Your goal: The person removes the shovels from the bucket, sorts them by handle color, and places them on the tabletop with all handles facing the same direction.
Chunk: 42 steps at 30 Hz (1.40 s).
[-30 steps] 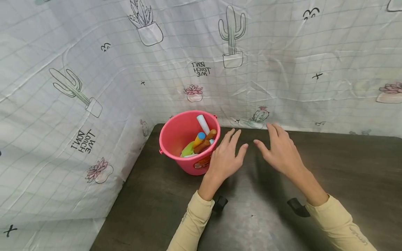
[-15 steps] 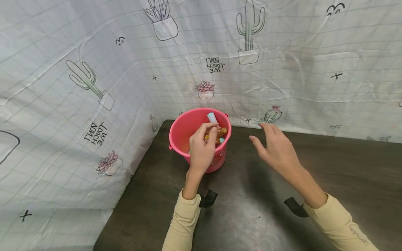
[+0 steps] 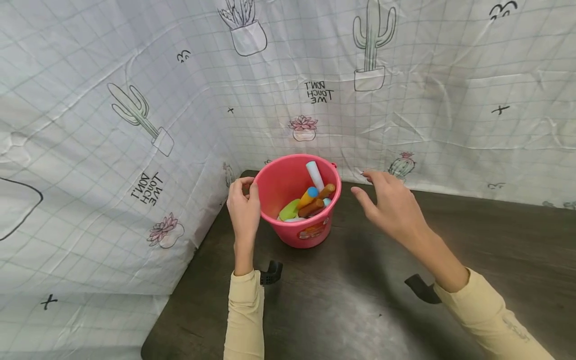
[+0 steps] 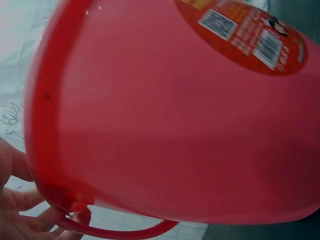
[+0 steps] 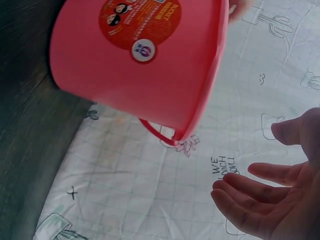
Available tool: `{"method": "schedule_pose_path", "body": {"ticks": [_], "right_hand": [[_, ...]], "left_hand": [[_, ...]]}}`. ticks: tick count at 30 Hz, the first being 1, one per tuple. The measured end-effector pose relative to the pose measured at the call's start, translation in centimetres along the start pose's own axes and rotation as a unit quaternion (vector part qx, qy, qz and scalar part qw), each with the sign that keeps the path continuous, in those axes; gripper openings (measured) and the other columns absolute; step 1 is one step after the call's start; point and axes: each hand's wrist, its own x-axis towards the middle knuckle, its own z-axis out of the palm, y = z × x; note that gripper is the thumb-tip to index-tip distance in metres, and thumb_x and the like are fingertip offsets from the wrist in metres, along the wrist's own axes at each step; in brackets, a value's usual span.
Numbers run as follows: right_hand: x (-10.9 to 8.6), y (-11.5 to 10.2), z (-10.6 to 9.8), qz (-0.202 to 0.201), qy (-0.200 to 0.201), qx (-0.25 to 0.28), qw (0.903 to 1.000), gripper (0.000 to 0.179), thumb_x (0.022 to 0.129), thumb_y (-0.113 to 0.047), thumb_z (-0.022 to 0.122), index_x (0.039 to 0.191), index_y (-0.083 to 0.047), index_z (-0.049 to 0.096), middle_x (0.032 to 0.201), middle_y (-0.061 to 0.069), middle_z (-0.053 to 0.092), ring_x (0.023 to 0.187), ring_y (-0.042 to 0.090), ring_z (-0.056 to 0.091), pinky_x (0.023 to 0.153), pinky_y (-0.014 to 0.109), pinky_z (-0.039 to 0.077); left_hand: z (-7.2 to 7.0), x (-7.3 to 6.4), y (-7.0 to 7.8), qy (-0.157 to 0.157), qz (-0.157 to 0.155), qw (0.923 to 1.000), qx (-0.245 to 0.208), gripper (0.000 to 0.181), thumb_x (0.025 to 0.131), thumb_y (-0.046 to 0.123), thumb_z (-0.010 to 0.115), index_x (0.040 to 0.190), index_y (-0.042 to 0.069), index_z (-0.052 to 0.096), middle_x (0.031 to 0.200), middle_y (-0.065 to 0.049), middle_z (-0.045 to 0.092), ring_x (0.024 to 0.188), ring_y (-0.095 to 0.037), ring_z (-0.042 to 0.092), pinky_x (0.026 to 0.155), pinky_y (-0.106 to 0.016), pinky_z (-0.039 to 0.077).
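Pink bucket (image 3: 294, 240) judged light, stiff; best held at opposite sides of rim (image 4: 45, 115). Rim gripped by left hand (image 3: 244, 210), fingers curled; right hand (image 3: 396, 207) relaxed, empty.

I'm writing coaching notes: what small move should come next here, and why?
Probably bring the right hand to the right side of the pink bucket: the left hand is at its left side, while the right is open in the air, apart from it.

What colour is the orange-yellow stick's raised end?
Blue; the stick's raised end shows best in the head view.
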Motion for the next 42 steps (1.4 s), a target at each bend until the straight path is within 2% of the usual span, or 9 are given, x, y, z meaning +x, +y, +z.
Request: {"method": "schedule_pose_path", "body": {"ticks": [4,9,17,23,27,30,36,39,42], "right_hand": [[0.8,-0.6,0.1,-0.002,-0.014,0.009,0.9999,0.042,0.100,-0.022,0.068,0.127,0.009,0.062,0.120,0.027,0.067,0.111,0.043,0.063,0.090,0.060,0.049],[1.9,-1.3,0.6,-0.002,-0.030,0.023,0.9993,0.038,0.099,-0.020,0.068,0.125,0.008,0.063,0.119,0.026,0.068,0.110,0.042,0.063,0.091,0.058,0.050],[3.6,-2.1,1.5,-0.003,-0.054,0.048,0.9974,0.034,0.098,-0.019,0.070,0.121,0.006,0.065,0.113,0.022,0.070,0.098,0.037,0.065,0.083,0.053,0.054],[4.8,-2.3,2.1,0.002,-0.066,0.058,0.9962,0.032,0.098,-0.019,0.069,0.118,0.006,0.064,0.107,0.021,0.070,0.086,0.033,0.062,0.077,0.048,0.052],[5.8,-2.6,2.9,0.007,-0.095,0.079,0.9922,0.031,0.098,-0.017,0.069,0.118,0.006,0.064,0.092,0.015,0.069,0.077,0.029,0.059,0.069,0.042,0.051],[6.3,-2.9,3.8,0.017,-0.120,0.093,0.9882,0.031,0.097,-0.016,0.069,0.118,0.006,0.063,0.088,0.013,0.068,0.078,0.028,0.061,0.067,0.041,0.053],[6.5,-3.3,5.6,0.018,-0.147,0.106,0.9833,0.028,0.095,-0.013,0.072,0.113,0.006,0.063,0.098,0.017,0.073,0.089,0.033,0.069,0.077,0.046,0.058],[6.5,-3.7,6.4,0.018,-0.162,0.113,0.9802,0.030,0.094,-0.013,0.074,0.114,0.006,0.063,0.101,0.017,0.073,0.090,0.032,0.070,0.079,0.044,0.059],[6.5,-3.9,7.2,0.020,-0.172,0.120,0.9776,0.031,0.094,-0.013,0.075,0.115,0.007,0.063,0.096,0.014,0.073,0.082,0.027,0.068,0.074,0.039,0.059]], "left_hand": [[0.6,0.5,-0.7,-0.013,-0.059,0.9980,0.016,0.023,0.100,0.007,0.063,0.121,-0.004,0.066,0.120,-0.021,0.065,0.108,-0.035,0.067,0.090,-0.049,0.055],[0.9,1.1,-1.1,-0.015,-0.088,0.9958,0.020,0.030,0.099,0.005,0.064,0.127,-0.004,0.064,0.120,-0.021,0.070,0.104,-0.037,0.072,0.089,-0.049,0.056],[0.6,2.1,-1.2,-0.048,-0.092,0.9917,0.076,0.034,0.100,0.016,0.066,0.131,0.002,0.068,0.113,-0.017,0.076,0.103,-0.035,0.070,0.090,-0.050,0.054],[0.9,2.5,-1.6,-0.039,-0.071,0.9950,0.058,0.032,0.098,0.019,0.068,0.127,0.003,0.072,0.111,-0.013,0.077,0.098,-0.031,0.073,0.091,-0.049,0.053],[1.1,2.6,-1.8,-0.033,-0.075,0.9956,0.046,0.032,0.097,0.020,0.068,0.124,0.005,0.073,0.111,-0.012,0.077,0.096,-0.030,0.074,0.089,-0.049,0.054],[1.0,2.5,-2.0,-0.039,-0.079,0.9953,0.041,0.031,0.098,0.021,0.067,0.124,0.004,0.074,0.112,-0.012,0.077,0.099,-0.031,0.073,0.087,-0.050,0.055],[0.6,2.1,-2.5,-0.065,-0.088,0.9930,0.044,0.031,0.100,0.023,0.063,0.122,0.004,0.075,0.109,-0.014,0.077,0.098,-0.032,0.070,0.085,-0.049,0.054],[0.4,1.8,-2.7,-0.063,-0.094,0.9923,0.051,0.030,0.101,0.022,0.063,0.121,0.005,0.075,0.106,-0.013,0.077,0.093,-0.031,0.071,0.082,-0.047,0.054],[0.2,1.6,-3.0,-0.056,-0.095,0.9925,0.053,0.029,0.100,0.022,0.063,0.120,0.006,0.076,0.104,-0.012,0.077,0.090,-0.029,0.071,0.080,-0.045,0.054]]}}
